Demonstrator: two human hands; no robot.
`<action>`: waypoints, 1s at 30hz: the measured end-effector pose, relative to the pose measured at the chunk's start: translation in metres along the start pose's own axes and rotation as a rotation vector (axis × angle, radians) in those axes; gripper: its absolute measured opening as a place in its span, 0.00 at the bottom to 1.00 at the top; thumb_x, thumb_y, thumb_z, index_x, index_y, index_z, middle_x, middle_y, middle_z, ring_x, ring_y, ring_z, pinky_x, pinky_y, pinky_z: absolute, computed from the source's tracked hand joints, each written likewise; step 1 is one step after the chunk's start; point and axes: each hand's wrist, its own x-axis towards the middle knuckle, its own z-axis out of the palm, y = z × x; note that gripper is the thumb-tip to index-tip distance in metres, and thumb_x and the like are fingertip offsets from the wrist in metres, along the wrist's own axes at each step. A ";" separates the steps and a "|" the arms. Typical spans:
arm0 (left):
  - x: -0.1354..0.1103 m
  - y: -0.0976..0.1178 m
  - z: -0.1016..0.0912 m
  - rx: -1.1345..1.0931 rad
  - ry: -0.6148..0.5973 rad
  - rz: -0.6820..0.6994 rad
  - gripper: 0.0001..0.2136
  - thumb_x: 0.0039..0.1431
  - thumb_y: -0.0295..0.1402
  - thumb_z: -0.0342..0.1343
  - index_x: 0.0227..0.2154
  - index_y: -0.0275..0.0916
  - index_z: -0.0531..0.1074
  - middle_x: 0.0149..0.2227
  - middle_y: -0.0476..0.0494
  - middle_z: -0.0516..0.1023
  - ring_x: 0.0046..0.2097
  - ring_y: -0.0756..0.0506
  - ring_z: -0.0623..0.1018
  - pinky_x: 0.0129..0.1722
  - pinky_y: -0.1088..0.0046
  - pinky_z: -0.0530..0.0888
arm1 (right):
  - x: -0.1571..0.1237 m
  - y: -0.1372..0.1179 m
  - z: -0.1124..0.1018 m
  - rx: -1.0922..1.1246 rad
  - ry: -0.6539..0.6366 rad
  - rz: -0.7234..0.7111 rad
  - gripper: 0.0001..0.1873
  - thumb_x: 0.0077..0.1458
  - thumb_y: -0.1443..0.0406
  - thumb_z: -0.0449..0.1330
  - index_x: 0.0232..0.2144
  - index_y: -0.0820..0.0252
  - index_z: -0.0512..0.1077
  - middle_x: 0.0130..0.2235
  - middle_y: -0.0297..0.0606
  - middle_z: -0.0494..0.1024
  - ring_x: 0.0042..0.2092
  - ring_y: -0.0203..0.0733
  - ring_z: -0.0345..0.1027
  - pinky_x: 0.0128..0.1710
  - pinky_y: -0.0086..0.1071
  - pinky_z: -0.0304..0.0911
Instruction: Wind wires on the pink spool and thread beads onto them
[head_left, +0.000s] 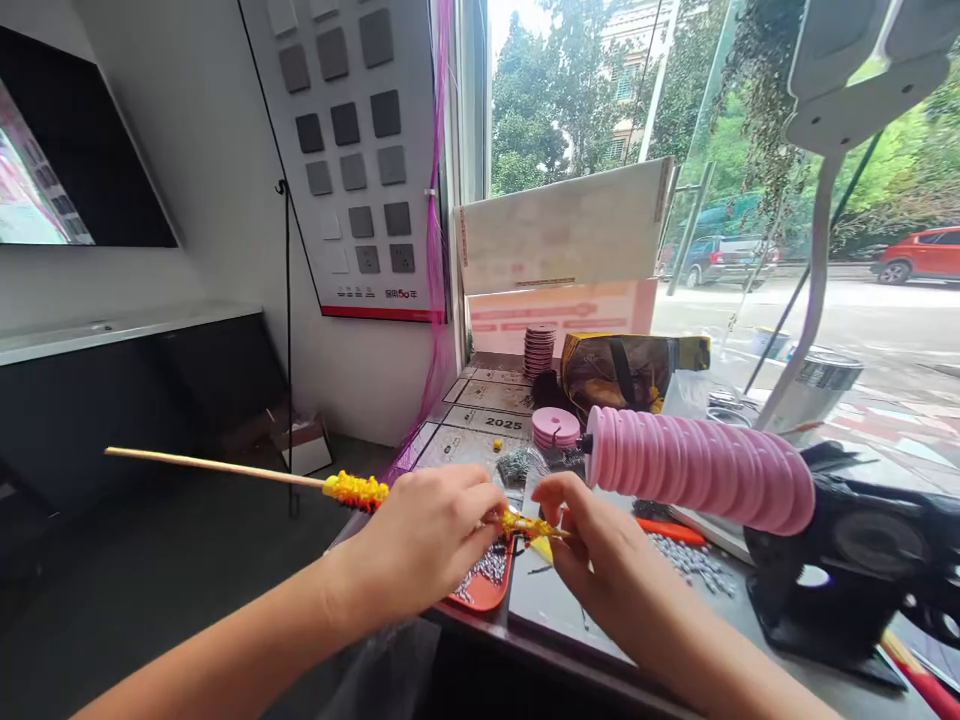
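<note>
Your left hand (431, 525) grips yellow-trimmed stick (354, 490), long end toward nine o'clock; your right hand (600, 540) pinches its three-o'clock tip. Red tray (491, 597) at six o'clock: wrist dipping could tip it, scattering beads (489, 567).

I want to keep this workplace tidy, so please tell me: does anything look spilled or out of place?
Possibly the grey beads scattered loose beyond the right hand: similar small pieces sit contained in the red tray. They may be spilled or deliberately spread; I cannot tell.
</note>
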 end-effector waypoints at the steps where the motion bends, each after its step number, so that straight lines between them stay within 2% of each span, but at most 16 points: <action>1: 0.000 0.002 0.000 0.016 -0.002 0.007 0.06 0.58 0.34 0.51 0.35 0.40 0.70 0.35 0.48 0.74 0.36 0.46 0.74 0.34 0.71 0.65 | 0.002 -0.001 0.000 0.016 -0.002 -0.002 0.17 0.43 0.77 0.45 0.37 0.58 0.58 0.28 0.32 0.70 0.26 0.34 0.66 0.26 0.26 0.62; 5: 0.004 0.006 -0.004 0.046 -0.082 -0.034 0.09 0.62 0.36 0.47 0.31 0.39 0.70 0.30 0.49 0.74 0.32 0.47 0.73 0.31 0.72 0.64 | 0.006 -0.004 -0.005 0.019 0.004 -0.040 0.19 0.45 0.78 0.46 0.40 0.58 0.58 0.29 0.32 0.71 0.28 0.33 0.67 0.27 0.25 0.62; 7: 0.007 0.001 -0.009 0.015 -0.096 -0.068 0.10 0.62 0.34 0.46 0.31 0.39 0.70 0.29 0.49 0.75 0.31 0.48 0.73 0.31 0.73 0.63 | 0.003 -0.005 -0.011 -0.086 0.126 -0.120 0.18 0.47 0.77 0.48 0.40 0.59 0.60 0.33 0.35 0.73 0.34 0.36 0.68 0.33 0.28 0.63; 9: 0.008 -0.007 -0.015 -0.045 -0.081 -0.099 0.09 0.62 0.32 0.47 0.31 0.38 0.71 0.29 0.49 0.75 0.32 0.48 0.72 0.32 0.75 0.64 | -0.005 -0.006 -0.014 -0.195 0.337 -0.220 0.14 0.49 0.76 0.51 0.39 0.60 0.63 0.37 0.39 0.72 0.40 0.40 0.66 0.39 0.33 0.62; 10: 0.009 -0.012 -0.019 -0.082 -0.069 -0.109 0.09 0.61 0.32 0.47 0.31 0.38 0.72 0.29 0.49 0.75 0.32 0.49 0.72 0.32 0.75 0.64 | -0.010 -0.006 -0.014 -0.196 0.411 -0.248 0.12 0.50 0.75 0.52 0.38 0.60 0.64 0.36 0.39 0.72 0.40 0.40 0.66 0.40 0.33 0.61; 11: 0.009 -0.015 -0.021 -0.121 -0.055 -0.112 0.09 0.61 0.32 0.48 0.31 0.38 0.72 0.29 0.49 0.75 0.32 0.49 0.72 0.31 0.76 0.64 | -0.015 -0.006 -0.012 -0.147 0.429 -0.244 0.10 0.51 0.75 0.53 0.35 0.60 0.64 0.35 0.38 0.71 0.39 0.39 0.65 0.39 0.31 0.61; 12: 0.008 -0.018 -0.024 -0.160 -0.042 -0.106 0.09 0.61 0.32 0.48 0.30 0.37 0.73 0.29 0.49 0.75 0.31 0.49 0.72 0.31 0.77 0.64 | -0.020 -0.005 -0.008 -0.057 0.392 -0.202 0.08 0.51 0.75 0.53 0.33 0.60 0.64 0.32 0.36 0.71 0.36 0.36 0.65 0.37 0.28 0.61; 14: 0.008 -0.021 -0.029 -0.223 -0.024 -0.081 0.10 0.60 0.33 0.48 0.30 0.37 0.73 0.28 0.49 0.75 0.30 0.50 0.71 0.30 0.77 0.65 | -0.024 -0.001 0.004 0.164 0.250 -0.011 0.05 0.54 0.72 0.53 0.33 0.59 0.65 0.31 0.34 0.71 0.34 0.34 0.65 0.34 0.26 0.62; 15: 0.008 -0.021 -0.031 -0.247 -0.025 -0.072 0.10 0.60 0.33 0.48 0.29 0.37 0.73 0.28 0.49 0.75 0.30 0.51 0.71 0.30 0.78 0.65 | -0.023 0.002 0.012 0.271 0.191 0.105 0.05 0.55 0.69 0.53 0.35 0.58 0.66 0.34 0.35 0.72 0.35 0.35 0.66 0.35 0.26 0.63; 17: 0.009 -0.019 -0.033 -0.270 -0.039 -0.053 0.11 0.60 0.34 0.48 0.29 0.37 0.73 0.27 0.50 0.74 0.29 0.51 0.71 0.30 0.78 0.65 | -0.018 0.007 0.024 0.477 0.154 0.287 0.12 0.56 0.63 0.54 0.43 0.57 0.67 0.45 0.39 0.72 0.43 0.39 0.67 0.41 0.31 0.64; 19: 0.011 -0.016 -0.034 -0.274 -0.048 -0.044 0.10 0.60 0.33 0.48 0.29 0.37 0.73 0.26 0.50 0.74 0.29 0.51 0.71 0.30 0.78 0.65 | -0.009 0.008 0.032 0.683 0.133 0.349 0.17 0.55 0.58 0.55 0.46 0.56 0.67 0.50 0.41 0.70 0.49 0.43 0.65 0.47 0.35 0.63; 22: 0.013 -0.015 -0.034 -0.282 -0.044 -0.046 0.10 0.60 0.33 0.48 0.29 0.37 0.73 0.26 0.50 0.74 0.29 0.51 0.70 0.30 0.78 0.64 | 0.000 0.005 0.032 0.859 0.102 0.356 0.14 0.54 0.56 0.56 0.37 0.59 0.72 0.41 0.40 0.76 0.44 0.43 0.68 0.46 0.35 0.63; 25: 0.012 -0.019 -0.033 -0.303 -0.053 -0.067 0.10 0.60 0.33 0.48 0.29 0.38 0.73 0.26 0.51 0.74 0.28 0.52 0.70 0.29 0.78 0.64 | -0.004 0.005 0.025 0.873 0.170 0.391 0.13 0.55 0.56 0.56 0.29 0.60 0.71 0.32 0.37 0.77 0.37 0.40 0.70 0.40 0.31 0.65; 27: 0.011 -0.023 -0.033 -0.317 -0.056 -0.086 0.11 0.60 0.34 0.47 0.29 0.38 0.72 0.26 0.51 0.73 0.28 0.51 0.70 0.29 0.78 0.63 | -0.011 0.009 0.016 0.823 0.283 0.416 0.12 0.54 0.57 0.56 0.29 0.60 0.70 0.29 0.35 0.77 0.34 0.38 0.71 0.36 0.29 0.66; 30: 0.008 -0.030 -0.033 -0.343 -0.039 -0.122 0.12 0.60 0.38 0.47 0.30 0.38 0.72 0.26 0.51 0.73 0.29 0.51 0.69 0.28 0.77 0.63 | -0.019 0.018 -0.008 0.519 0.503 0.418 0.10 0.53 0.58 0.59 0.30 0.59 0.72 0.26 0.34 0.77 0.30 0.38 0.71 0.34 0.29 0.66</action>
